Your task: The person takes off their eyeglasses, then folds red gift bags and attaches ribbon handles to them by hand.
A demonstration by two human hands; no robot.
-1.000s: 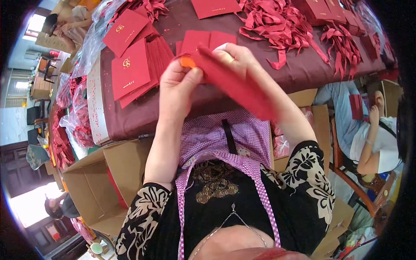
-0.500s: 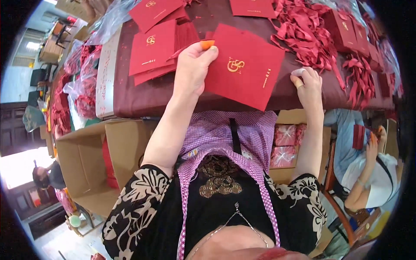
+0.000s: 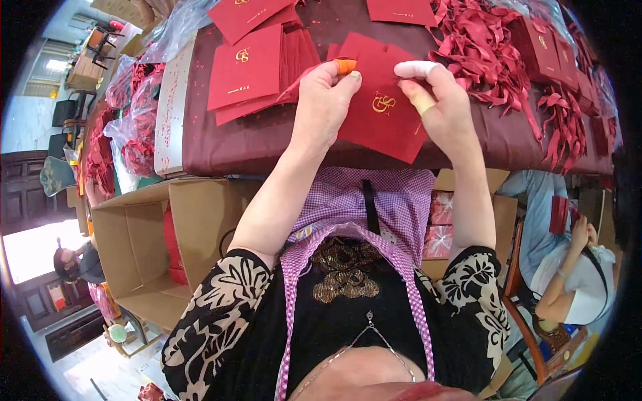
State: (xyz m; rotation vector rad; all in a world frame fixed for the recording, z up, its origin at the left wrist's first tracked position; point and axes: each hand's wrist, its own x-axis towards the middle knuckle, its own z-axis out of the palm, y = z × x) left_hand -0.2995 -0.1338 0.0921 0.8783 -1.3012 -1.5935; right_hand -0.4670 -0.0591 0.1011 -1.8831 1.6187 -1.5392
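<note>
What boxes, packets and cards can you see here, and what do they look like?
Red card: flat square with a gold emblem, held over the table edge by the left hand and right hand.
Card stack: red squares with gold emblems, on the table to the left.
Cardboard box: brown, open, below the table on the left.
Wrapped packets: red, shiny, in a box on the right.
Red ribbons: loose heap on the table, right.
</note>
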